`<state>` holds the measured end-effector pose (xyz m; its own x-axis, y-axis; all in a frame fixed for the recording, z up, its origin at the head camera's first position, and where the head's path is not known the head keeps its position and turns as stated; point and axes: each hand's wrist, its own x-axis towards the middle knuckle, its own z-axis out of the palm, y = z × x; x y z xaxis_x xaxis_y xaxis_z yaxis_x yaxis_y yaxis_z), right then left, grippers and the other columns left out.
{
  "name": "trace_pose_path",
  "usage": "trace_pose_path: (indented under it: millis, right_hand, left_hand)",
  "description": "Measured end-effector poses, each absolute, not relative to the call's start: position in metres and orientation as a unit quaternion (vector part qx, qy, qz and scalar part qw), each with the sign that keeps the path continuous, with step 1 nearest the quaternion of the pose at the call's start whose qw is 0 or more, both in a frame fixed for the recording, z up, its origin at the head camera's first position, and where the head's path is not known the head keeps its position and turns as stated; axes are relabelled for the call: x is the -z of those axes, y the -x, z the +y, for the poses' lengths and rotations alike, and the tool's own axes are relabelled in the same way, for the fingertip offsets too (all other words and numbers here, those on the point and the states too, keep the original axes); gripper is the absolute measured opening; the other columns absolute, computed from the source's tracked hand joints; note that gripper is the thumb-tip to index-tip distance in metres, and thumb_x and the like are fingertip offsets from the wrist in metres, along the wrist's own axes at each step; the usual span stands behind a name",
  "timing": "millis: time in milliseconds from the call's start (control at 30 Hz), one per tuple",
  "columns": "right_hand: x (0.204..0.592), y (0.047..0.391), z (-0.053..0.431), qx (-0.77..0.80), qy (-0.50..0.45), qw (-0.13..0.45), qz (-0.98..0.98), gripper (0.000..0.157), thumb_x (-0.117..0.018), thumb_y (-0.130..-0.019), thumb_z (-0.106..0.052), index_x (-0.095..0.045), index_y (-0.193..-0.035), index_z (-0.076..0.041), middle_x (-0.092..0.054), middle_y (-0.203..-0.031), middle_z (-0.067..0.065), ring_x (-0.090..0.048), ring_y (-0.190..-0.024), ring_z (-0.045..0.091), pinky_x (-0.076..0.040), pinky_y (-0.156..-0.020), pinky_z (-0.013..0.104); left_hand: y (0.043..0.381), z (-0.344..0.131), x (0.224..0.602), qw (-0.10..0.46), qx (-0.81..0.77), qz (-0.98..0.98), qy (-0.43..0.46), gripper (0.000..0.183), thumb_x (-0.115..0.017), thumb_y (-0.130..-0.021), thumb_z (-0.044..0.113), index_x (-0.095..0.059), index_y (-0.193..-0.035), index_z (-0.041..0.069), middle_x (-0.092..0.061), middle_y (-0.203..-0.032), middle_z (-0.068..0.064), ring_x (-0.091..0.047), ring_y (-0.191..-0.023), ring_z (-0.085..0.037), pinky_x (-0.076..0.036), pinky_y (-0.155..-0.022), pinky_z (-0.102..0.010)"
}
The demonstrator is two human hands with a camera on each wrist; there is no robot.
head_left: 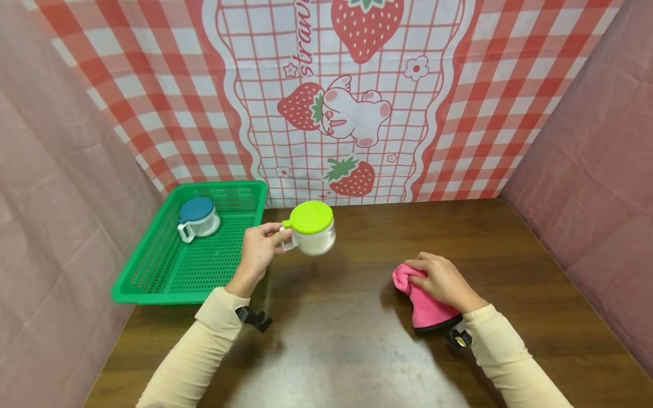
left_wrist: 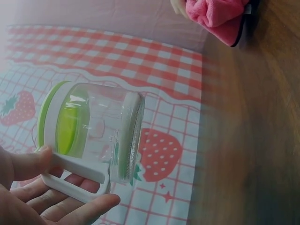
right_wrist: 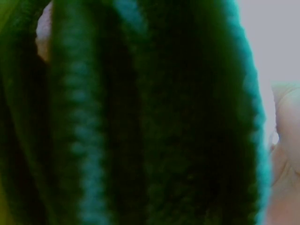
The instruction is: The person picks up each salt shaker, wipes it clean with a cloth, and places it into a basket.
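Note:
My left hand (head_left: 260,246) pinches the white handle of a clear jar (head_left: 317,242) with a lime-green lid (head_left: 311,217), held above the wooden table. In the left wrist view the jar (left_wrist: 101,126) looks see-through, with a pale layer at its base; thumb and fingers grip the handle (left_wrist: 77,177). My right hand (head_left: 442,280) holds a bunched pink cloth (head_left: 427,303) with a dark edge, to the right of the jar. Dark, blurred fabric folds (right_wrist: 178,117) fill most of the right wrist view, with part of the hand (right_wrist: 286,136) at the side.
A green plastic basket (head_left: 189,298) stands on the left of the table (head_left: 347,340). Inside it sits a similar clear jar (head_left: 207,225) with a blue lid (head_left: 196,209). A strawberry-print checked cloth (head_left: 459,141) hangs behind, and pink drapes (head_left: 586,147) flank both sides.

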<state>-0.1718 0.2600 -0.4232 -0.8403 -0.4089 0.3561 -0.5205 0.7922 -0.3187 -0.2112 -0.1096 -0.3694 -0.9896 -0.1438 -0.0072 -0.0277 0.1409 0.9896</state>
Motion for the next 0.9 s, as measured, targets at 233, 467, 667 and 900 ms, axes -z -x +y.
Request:
trace_pose_path:
  millis: [233, 467, 667, 900]
  right_hand:
    - [0.425, 0.172, 0.262, -0.202, -0.243, 0.129, -0.940, 0.026, -0.077, -0.077, -0.004, -0.076, -0.103, -0.007, -0.059, -0.077, -0.003, -0.048, -0.065, 0.009, -0.040, -0.059, 0.026]
    - [0.425, 0.173, 0.262, -0.200, -0.249, 0.142, -0.937, 0.026, -0.078, -0.076, -0.006, -0.076, -0.102, -0.006, -0.060, -0.077, -0.003, -0.048, -0.065, 0.009, -0.040, -0.059, 0.026]
    - [0.426, 0.172, 0.263, -0.200, -0.245, 0.137, -0.939, 0.027, -0.078, -0.076, -0.007, -0.076, -0.103, -0.005, -0.059, -0.077, -0.003, -0.048, -0.065, 0.010, -0.040, -0.059, 0.026]
    - [0.426, 0.173, 0.264, -0.196, -0.239, 0.126, -0.943, 0.026, -0.076, -0.078, -0.008, -0.076, -0.103, -0.005, -0.056, -0.075, -0.004, -0.045, -0.063, 0.008, -0.037, -0.058, 0.024]
  left_hand:
    - [0.217, -0.117, 0.366, 0.047, 0.651, -0.755, -0.062, 0.027, -0.071, -0.088, 0.009, -0.069, -0.109, -0.009, -0.073, -0.090, -0.008, -0.067, -0.074, -0.007, -0.055, -0.055, -0.020]
    - [0.226, -0.124, 0.359, 0.045, 0.648, -0.757, -0.069, 0.030, -0.071, -0.089, 0.013, -0.068, -0.112, -0.006, -0.073, -0.093, -0.008, -0.067, -0.077, -0.008, -0.056, -0.058, -0.022]
    - [0.232, -0.133, 0.355, 0.048, 0.651, -0.754, -0.078, 0.033, -0.070, -0.090, 0.015, -0.067, -0.116, -0.005, -0.071, -0.097, -0.009, -0.064, -0.075, -0.003, -0.058, -0.060, -0.024]
    - [0.238, -0.145, 0.350, 0.062, 0.653, -0.749, -0.089, 0.033, -0.068, -0.091, 0.018, -0.067, -0.115, -0.006, -0.070, -0.095, -0.006, -0.065, -0.080, -0.006, -0.059, -0.064, -0.026]
